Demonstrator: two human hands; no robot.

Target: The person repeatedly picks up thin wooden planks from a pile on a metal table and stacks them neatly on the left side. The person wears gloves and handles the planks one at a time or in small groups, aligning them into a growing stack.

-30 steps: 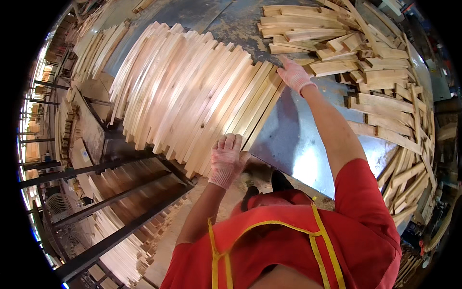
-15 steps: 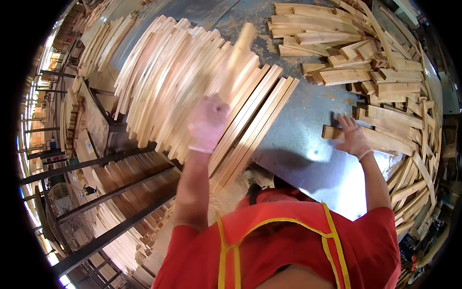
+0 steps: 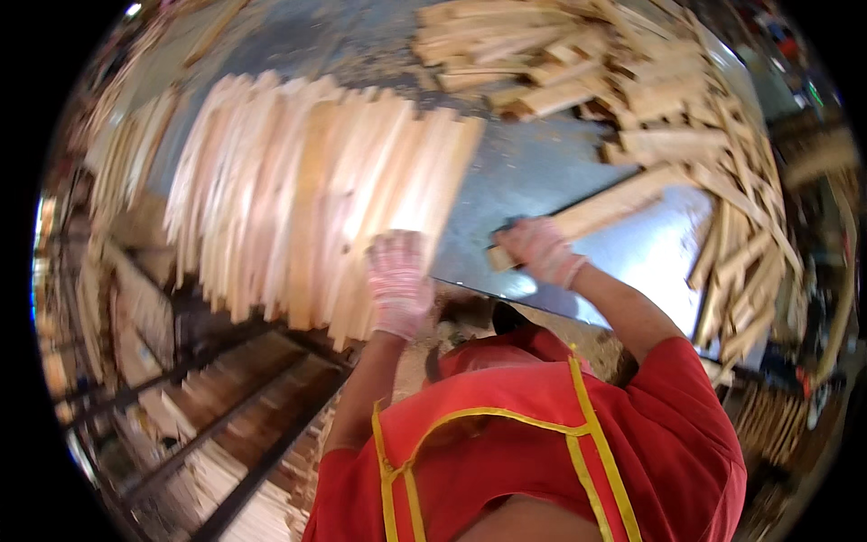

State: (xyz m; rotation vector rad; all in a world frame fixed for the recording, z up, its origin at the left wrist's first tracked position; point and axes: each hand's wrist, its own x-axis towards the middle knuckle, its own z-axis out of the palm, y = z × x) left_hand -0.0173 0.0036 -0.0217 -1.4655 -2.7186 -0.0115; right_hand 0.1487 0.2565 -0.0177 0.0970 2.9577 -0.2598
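The left hand [image 3: 397, 280] has dropped onto the leaning slats [image 3: 316, 208], fingers flat together; right hand [image 3: 539, 250], fingers clamped, has pulled a wood strip [image 3: 607, 206] over the metal surface [image 3: 542, 172].

Your table [image 3: 578, 181] carries a row of wood slats [image 3: 316, 199] laid side by side along its left half, their near ends overhanging the near edge. Your left hand [image 3: 397, 285] rests on those near ends, at the right end of the row. Just to its right, at the near edge, your right hand [image 3: 537, 251] lies on the near end of a single slat [image 3: 601, 212], which runs toward the far right corner. A loose pile of slats [image 3: 686, 108] fills the far edge and right side. Below the table's left side stands a rack [image 3: 226, 406].
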